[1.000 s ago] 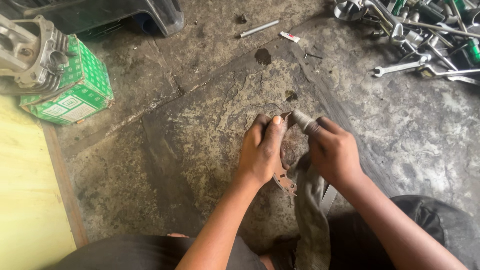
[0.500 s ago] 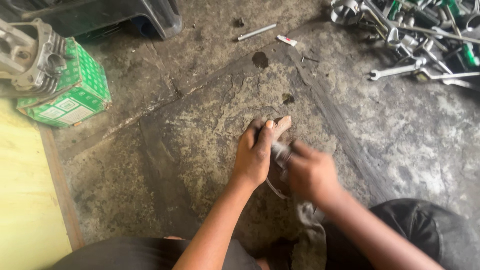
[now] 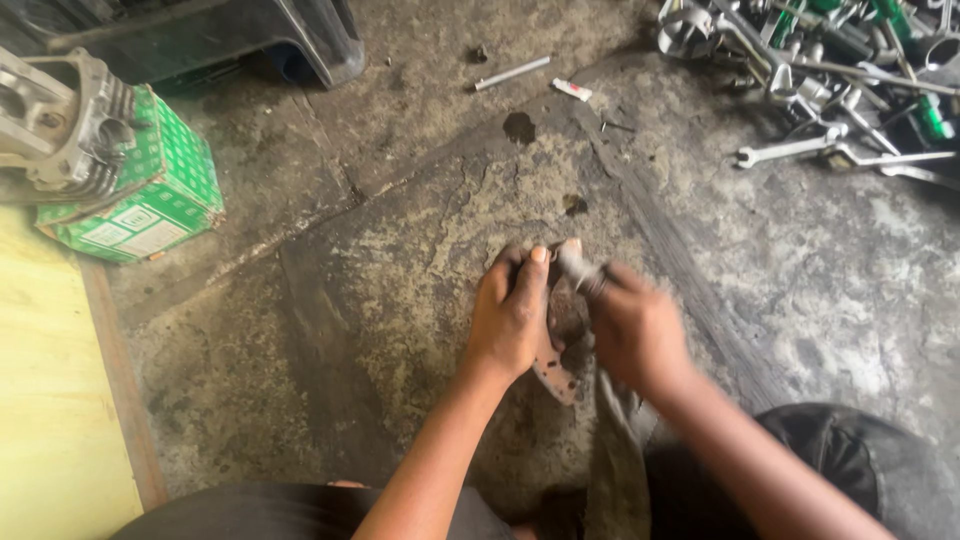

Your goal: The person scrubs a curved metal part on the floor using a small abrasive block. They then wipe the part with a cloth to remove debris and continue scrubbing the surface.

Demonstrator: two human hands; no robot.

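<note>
Since half a second ago my right hand (image 3: 632, 328) has run back up the part, its cloth-wrapped fingertip now at the far tip again, and the smear of motion has partly cleared.

From the head camera: my left hand (image 3: 512, 312) is clamped on a flat, rust-brown metal plate (image 3: 556, 372) with small holes, holding it on edge against the stained concrete floor (image 3: 400, 260). The right hand is closed on a dirty grey rag (image 3: 612, 440), pressing it against the plate's face; the rag's tail hangs down toward my lap. Both hands sit together, touching across the plate, near the middle of the scene.

I judge this as mid-wipe, a rubbing stroke on the plate. A further stroke would call for a steady left grip and firm rag pressure along the face. Blur hides the plate's upper edge, so I cannot tell how clean it is.

Far left, a grey finned engine casting (image 3: 60, 120) rests on a green patterned carton (image 3: 150, 200). Far right lies a heap of steel spanners (image 3: 830, 90).
</note>
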